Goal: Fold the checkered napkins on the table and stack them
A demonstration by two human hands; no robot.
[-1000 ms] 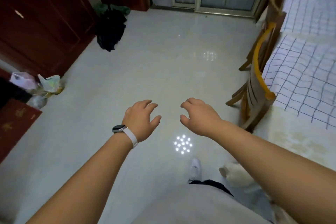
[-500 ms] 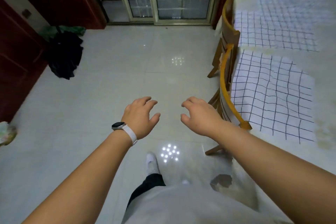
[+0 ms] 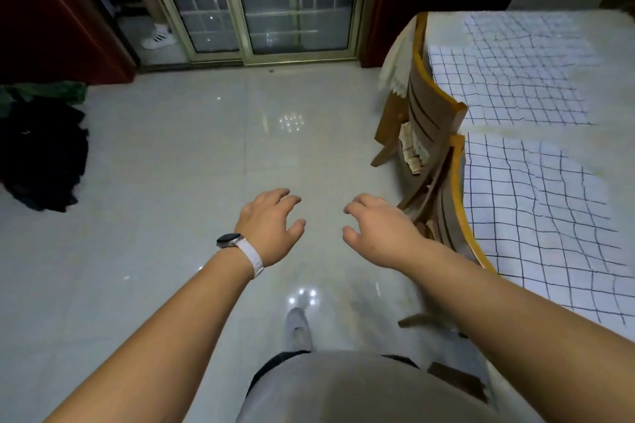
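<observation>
Two white napkins with a dark grid pattern lie flat and unfolded on the table (image 3: 481, 129) at the right: a near napkin (image 3: 543, 216) and a far napkin (image 3: 512, 79). My left hand (image 3: 271, 227), with a watch on a white strap at the wrist, and my right hand (image 3: 381, 233) hover side by side over the floor, left of the table. Both have loosely curled fingers and hold nothing. Neither hand touches a napkin.
Two wooden chairs (image 3: 429, 120) (image 3: 453, 216) stand pushed against the table's left side, between my hands and the napkins. A dark heap of cloth (image 3: 41, 151) lies on the tiled floor at the left. Glass sliding doors (image 3: 264, 0) close the far wall.
The view has swung right and toward the table, so both napkins and the chairs show more fully. My hands keep the same empty pose in front of me.
</observation>
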